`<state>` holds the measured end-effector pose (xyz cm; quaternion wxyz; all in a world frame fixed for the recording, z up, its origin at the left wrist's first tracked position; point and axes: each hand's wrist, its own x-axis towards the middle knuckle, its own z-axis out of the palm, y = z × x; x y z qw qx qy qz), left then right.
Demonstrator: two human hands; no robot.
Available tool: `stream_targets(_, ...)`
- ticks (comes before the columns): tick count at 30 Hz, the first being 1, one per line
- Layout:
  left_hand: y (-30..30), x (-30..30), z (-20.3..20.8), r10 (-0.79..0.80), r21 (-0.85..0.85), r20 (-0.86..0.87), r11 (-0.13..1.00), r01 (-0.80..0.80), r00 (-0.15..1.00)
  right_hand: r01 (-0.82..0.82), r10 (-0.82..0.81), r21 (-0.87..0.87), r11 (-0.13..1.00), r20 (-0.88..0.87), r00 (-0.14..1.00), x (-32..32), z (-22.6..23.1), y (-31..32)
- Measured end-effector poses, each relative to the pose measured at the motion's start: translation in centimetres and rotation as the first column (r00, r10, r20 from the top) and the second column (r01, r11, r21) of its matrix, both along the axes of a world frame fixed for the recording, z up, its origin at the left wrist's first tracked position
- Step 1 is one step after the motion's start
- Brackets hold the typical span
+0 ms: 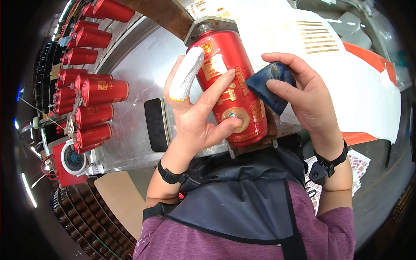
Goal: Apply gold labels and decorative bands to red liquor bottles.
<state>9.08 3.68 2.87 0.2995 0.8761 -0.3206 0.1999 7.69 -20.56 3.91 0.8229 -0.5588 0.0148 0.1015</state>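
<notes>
A red bottle with gold lettering lies on its side in a holder, its neck end against a dark metal bracket. Across its left side rests my left hand, gripping it with index finger and thumb on the front. The thumb tip touches a round gold sticker near the bottle's base. A white knit finger cover with a yellow edge sleeves one finger. To the right, my right hand pinches a dark blue, worn, squarish pad, its left corner close to the bottle's side.
Several red bottles stand on the left beyond the metal table. A black phone lies left of my wrist. White sheets with gold stickers cover the right, over an orange-red surface. A small fan stands lower left.
</notes>
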Motion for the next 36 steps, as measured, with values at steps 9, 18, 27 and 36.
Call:
stream_targets(9, 0.0, 0.3, 0.6, -0.027, 0.081, 0.091, 0.997, 0.020, 0.996, 0.014, -0.011, 0.090, 0.996, -0.026, 1.000, 0.6, 0.0, 0.3)
stream_targets(18, -0.9, 0.8, 2.3, -0.054, 0.160, 0.043, 0.986, 0.046, 0.998, 0.033, -0.029, 0.202, 0.979, -0.027, 0.999, 1.1, -0.1, 0.8)
stream_targets(27, -1.0, 1.1, 2.6, -0.076, 0.251, 0.067, 0.966, 0.057, 0.995, 0.063, -0.054, 0.275, 0.959, -0.041, 0.998, 0.7, -0.6, 0.8)
stream_targets(36, -1.6, 1.3, 4.2, -0.060, 0.309, -0.026, 0.949, 0.065, 0.998, 0.109, -0.093, 0.291, 0.950, -0.070, 0.993, 0.8, -1.0, 0.9)
